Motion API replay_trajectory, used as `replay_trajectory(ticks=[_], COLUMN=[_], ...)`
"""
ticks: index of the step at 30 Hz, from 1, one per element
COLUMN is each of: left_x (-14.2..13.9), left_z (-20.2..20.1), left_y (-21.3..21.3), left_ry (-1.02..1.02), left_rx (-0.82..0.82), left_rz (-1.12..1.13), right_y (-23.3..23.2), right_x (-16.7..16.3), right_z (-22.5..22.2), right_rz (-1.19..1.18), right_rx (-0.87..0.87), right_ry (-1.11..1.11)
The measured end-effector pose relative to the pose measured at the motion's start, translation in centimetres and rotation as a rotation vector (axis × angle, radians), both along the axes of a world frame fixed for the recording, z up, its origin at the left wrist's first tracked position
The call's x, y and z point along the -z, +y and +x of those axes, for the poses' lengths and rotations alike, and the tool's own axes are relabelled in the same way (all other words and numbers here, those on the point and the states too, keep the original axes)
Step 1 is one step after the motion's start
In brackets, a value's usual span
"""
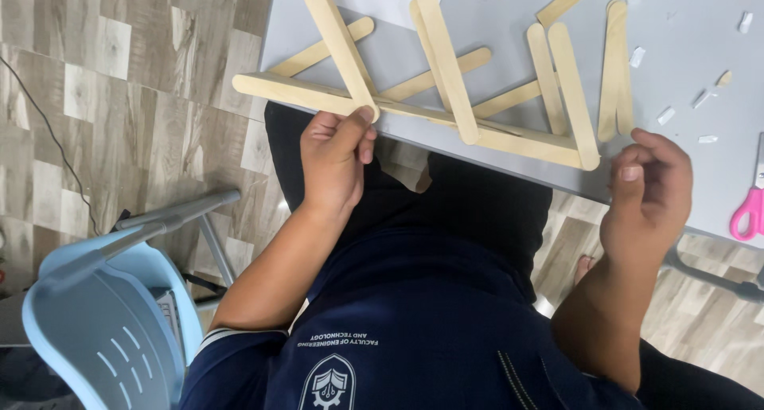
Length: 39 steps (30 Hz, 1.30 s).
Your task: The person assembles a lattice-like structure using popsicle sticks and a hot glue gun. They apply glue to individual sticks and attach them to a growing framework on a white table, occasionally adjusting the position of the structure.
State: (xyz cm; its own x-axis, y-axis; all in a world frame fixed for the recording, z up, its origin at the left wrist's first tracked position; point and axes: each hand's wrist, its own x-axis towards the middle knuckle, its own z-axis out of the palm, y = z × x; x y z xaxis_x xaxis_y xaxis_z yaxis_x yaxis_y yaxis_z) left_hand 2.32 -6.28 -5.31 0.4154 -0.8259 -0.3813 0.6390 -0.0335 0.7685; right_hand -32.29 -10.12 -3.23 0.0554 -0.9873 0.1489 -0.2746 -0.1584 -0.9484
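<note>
The flat sticks (414, 111) pinched under the left hand (334, 159) are pale, bare wood, matt and smooth, with a faint grain. Beneath them, reaching past the right hand (649, 191), the table top (684, 52) is a grey laminate, smooth with a dull sheen. Right of that hand, the scissor handle (748, 211) is glossy pink plastic. Left of the left hand, the chair (111, 330) is light blue moulded plastic on grey metal tubing. The floor (119, 99) looks like wood-patterned tile.
</note>
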Motion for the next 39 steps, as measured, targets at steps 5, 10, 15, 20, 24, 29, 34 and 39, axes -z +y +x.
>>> replay_trajectory(ticks=[5, 10, 15, 20, 24, 29, 34, 39], left_x=[0.2, 0.7, 2.1, 3.3, 3.5, 3.9, 4.6, 2.3], left_z=[-0.1, -0.5, -0.2, 0.0, 0.4, 1.3, 3.0, 9.7], left_y=[0.1, 1.1, 2.8, 3.4, 3.6, 3.9, 4.6, 5.8], left_ry=[-0.021, -0.070, -0.146, -0.086, -0.099, -0.142, -0.156, -0.291], left_rx=[0.020, 0.079, 0.113, 0.163, 0.234, 0.292, 0.400, 0.342], left_rz=[0.006, -0.019, -0.050, -0.106, -0.142, -0.169, -0.132, -0.069], right_y=[-0.9, -0.7, 0.1, 0.8, 1.0, 1.2, 1.3, 1.0], right_x=[-2.6, -2.9, -2.2, -1.9, -1.6, -0.5, 0.1, 0.2], right_z=[-0.1, 0.7, 0.6, 1.0, 1.0, 0.2, 0.2, 0.7], right_rz=[0.055, 0.112, 0.078, 0.187, 0.204, 0.228, 0.260, 0.214], right_rx=[-0.018, -0.101, -0.089, -0.059, -0.040, -0.026, 0.074, 0.084], right_ry=[0.035, 0.064, 0.279, 0.082, 0.041, 0.065, -0.014, 0.047])
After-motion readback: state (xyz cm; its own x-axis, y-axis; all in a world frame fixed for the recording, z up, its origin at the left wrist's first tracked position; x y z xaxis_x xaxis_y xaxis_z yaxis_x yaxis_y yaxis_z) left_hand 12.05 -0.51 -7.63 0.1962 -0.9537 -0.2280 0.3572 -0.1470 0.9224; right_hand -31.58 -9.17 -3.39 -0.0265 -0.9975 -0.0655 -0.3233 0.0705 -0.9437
